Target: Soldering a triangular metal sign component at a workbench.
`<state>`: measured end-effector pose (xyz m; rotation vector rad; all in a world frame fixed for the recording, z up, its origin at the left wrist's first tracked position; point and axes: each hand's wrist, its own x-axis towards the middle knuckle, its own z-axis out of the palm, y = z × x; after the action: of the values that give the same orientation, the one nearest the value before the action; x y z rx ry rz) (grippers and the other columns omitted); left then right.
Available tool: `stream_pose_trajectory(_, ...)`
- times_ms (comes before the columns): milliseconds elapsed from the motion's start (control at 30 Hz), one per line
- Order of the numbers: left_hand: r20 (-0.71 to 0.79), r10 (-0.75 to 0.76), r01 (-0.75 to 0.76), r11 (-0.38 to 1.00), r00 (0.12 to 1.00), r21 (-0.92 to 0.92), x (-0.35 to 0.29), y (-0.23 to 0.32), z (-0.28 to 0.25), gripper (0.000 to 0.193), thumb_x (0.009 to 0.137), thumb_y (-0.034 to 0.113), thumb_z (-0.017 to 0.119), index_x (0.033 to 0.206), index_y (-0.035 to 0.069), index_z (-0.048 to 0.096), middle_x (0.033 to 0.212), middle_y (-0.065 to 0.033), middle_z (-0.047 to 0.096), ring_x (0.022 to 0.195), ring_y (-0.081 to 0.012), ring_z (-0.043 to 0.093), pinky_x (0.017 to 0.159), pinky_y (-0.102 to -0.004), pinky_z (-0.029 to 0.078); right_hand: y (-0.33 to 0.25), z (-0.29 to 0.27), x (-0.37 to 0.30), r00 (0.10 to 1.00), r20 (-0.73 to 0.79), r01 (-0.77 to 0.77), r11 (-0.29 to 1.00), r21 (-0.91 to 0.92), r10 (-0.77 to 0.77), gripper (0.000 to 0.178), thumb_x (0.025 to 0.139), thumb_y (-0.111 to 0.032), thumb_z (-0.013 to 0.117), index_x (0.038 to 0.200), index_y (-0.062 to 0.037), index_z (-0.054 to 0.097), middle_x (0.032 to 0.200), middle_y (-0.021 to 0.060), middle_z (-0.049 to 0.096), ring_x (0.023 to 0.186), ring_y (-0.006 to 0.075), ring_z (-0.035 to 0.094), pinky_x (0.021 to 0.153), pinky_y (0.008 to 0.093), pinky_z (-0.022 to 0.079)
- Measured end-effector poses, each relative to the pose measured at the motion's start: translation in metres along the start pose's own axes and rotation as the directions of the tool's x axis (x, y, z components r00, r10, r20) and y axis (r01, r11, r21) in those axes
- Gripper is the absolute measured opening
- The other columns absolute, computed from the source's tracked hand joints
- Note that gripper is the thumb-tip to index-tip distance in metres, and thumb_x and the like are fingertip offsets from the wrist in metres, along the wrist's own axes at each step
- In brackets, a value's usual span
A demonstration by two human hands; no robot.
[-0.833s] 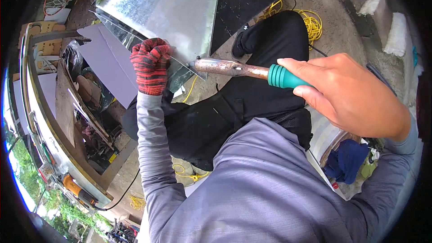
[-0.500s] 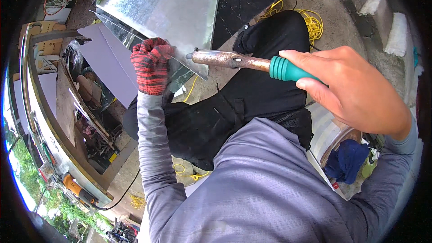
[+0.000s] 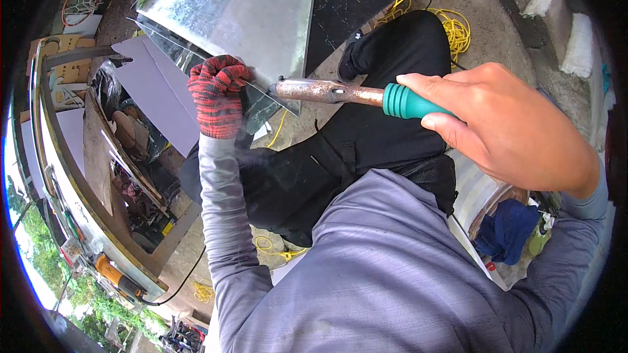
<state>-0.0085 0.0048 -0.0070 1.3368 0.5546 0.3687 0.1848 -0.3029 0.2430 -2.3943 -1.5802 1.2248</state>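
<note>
My bare right hand (image 3: 504,127) is wrapped around the green ribbed handle of a soldering iron (image 3: 314,89), its thumb and a finger along the grip. The iron's brown, scorched metal barrel points left, with its tip at the lower edge of a shiny metal sheet (image 3: 261,19). Just left of the tip, my left hand (image 3: 219,95), in a red and black knit glove, is closed at that same edge. A thin bright line runs from its fingers toward the tip; whether it is wire or the sheet's edge I cannot tell. Faint haze hangs below the glove.
My crossed legs in black trousers (image 3: 294,183) lie under the work. Yellow cord (image 3: 454,29) is coiled beyond my right knee. On the left are a lilac board (image 3: 157,85), a curved frame (image 3: 98,222) and an orange power tool (image 3: 111,271). A dark blue cloth (image 3: 507,232) lies at right.
My right hand and the soldering iron have shifted slightly left, and the tip sits a little lower. Smoke around the tip has thinned. My left hand has barely moved.
</note>
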Motion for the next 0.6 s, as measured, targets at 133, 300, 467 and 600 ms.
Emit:
stream_pose_trajectory(133, 0.117, 0.256, -0.282, 0.877, 0.959, 0.388, 0.004, -0.011, -0.009, 0.009, 0.085, -0.003, 0.067, 0.092, -0.005, 0.073, 0.096, -0.0104, 0.070, 0.081, -0.0192, 0.066, 0.076, -0.0274, 0.053, 0.000, -0.001, 0.000, 1.000, -0.012, 0.021, 0.999, -0.050, -0.022, 0.048, 0.098, -0.014, 0.066, 0.143, -0.0003, 0.058, 0.118, 0.0214, 0.071, 0.104, 0.0404, 0.064, 0.094, 0.0456, 0.050)
stream_pose_trajectory(300, 0.163, 0.284, -0.323, 0.886, 0.945, 0.332, 0.001, -0.007, -0.004, 0.019, 0.077, -0.010, 0.069, 0.094, -0.001, 0.075, 0.100, -0.0098, 0.069, 0.084, -0.0188, 0.065, 0.076, -0.0296, 0.053, -0.002, -0.007, 0.000, 0.999, 0.033, -0.018, 1.000, -0.024, 0.019, 0.048, 0.098, -0.015, 0.066, 0.143, -0.0013, 0.058, 0.118, 0.0199, 0.071, 0.105, 0.0386, 0.064, 0.094, 0.0446, 0.050)
stream_pose_trajectory(467, 0.339, 0.505, -0.594, 0.525, 0.794, 0.610, 0.003, -0.004, -0.006, 0.020, 0.079, -0.010, 0.066, 0.095, -0.001, 0.075, 0.095, -0.0110, 0.069, 0.080, -0.0207, 0.066, 0.078, -0.0321, 0.054, -0.002, -0.005, -0.006, 0.999, -0.029, 0.010, 0.996, -0.089, -0.013, 0.047, 0.099, -0.016, 0.066, 0.144, -0.0046, 0.058, 0.119, 0.0175, 0.071, 0.105, 0.0364, 0.063, 0.095, 0.0432, 0.049)
stream_pose_trajectory(600, 0.272, 0.470, -0.536, 0.636, 0.840, 0.555, 0.003, -0.006, -0.003, 0.018, 0.075, -0.004, 0.070, 0.089, 0.004, 0.077, 0.091, -0.0085, 0.072, 0.080, -0.0196, 0.068, 0.071, -0.0304, 0.054, 0.006, 0.000, -0.011, 0.996, -0.080, 0.031, 0.995, -0.091, -0.038, 0.046, 0.098, -0.015, 0.066, 0.142, -0.0049, 0.061, 0.115, 0.0175, 0.072, 0.103, 0.0363, 0.064, 0.094, 0.0433, 0.050)
